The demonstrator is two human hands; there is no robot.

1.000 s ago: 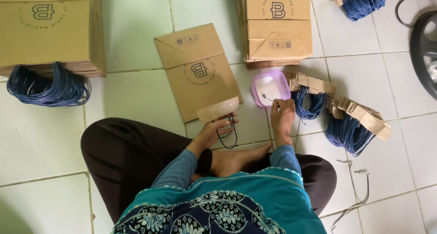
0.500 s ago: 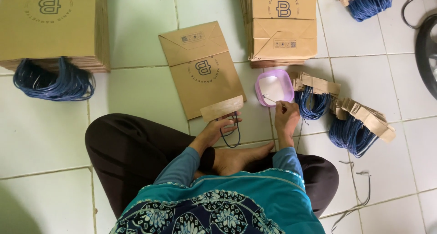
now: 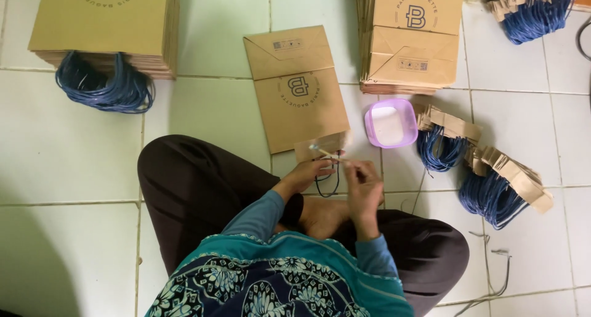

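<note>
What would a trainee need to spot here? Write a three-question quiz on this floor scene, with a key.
1. True or false: the small lilac tub lies to the right of the flat brown paper bag in the picture.
2. What does the right hand hold? A) a thin stick B) scissors C) a tape roll
3. What colour are the cord handles under the stack of bags at upper left?

Key
1. True.
2. A: a thin stick, its tip over the cardboard strip that the left hand steadies at the bag's near edge.
3. Blue.
</note>
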